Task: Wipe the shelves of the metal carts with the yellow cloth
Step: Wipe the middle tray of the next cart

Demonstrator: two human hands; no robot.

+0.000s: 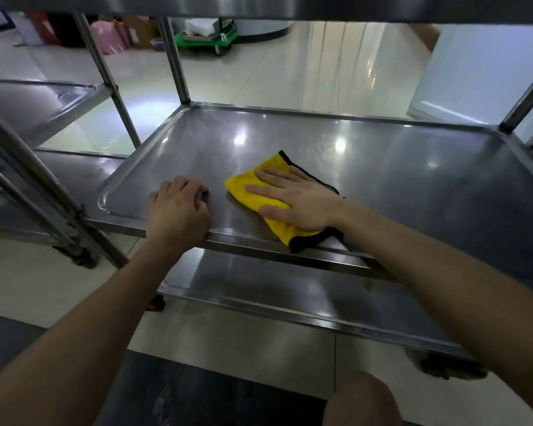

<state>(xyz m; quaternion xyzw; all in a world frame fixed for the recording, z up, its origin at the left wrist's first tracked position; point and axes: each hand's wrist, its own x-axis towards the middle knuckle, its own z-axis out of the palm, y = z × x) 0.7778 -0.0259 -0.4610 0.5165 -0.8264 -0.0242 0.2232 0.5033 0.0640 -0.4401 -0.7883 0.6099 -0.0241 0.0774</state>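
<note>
The right hand (293, 199) lies flat on the yellow cloth (268, 164), with its fingers straight and spread. It presses down on the cloth and does not grab it. The cloth is folded and has a black trim. It sits on the middle shelf (397, 186) of the metal cart, close to the front edge and about halfway along it. 1 corner of the cloth hangs a little over that front edge.

The left hand (177, 210) rests on the same front edge, near the front left corner. Its fingers are curled in and seem to hold nothing. The thumb is hidden. I think this hand is there to steady the person or the cart.

So the job looks like it is in the middle. The wiping is on this shelf now, by the front edge. The shelf is shiny all over, so I cannot tell which parts the cloth has gone over. The back edge and the right side are far from the cloth.

The lower shelf (290, 290) is under this one, and I guess it needs a wipe too. The top shelf (259, 7) shows only from below, so I cannot say if it is clean. A 2nd cart (43, 99) stands to the left, and its shelves may be left to do.
</note>
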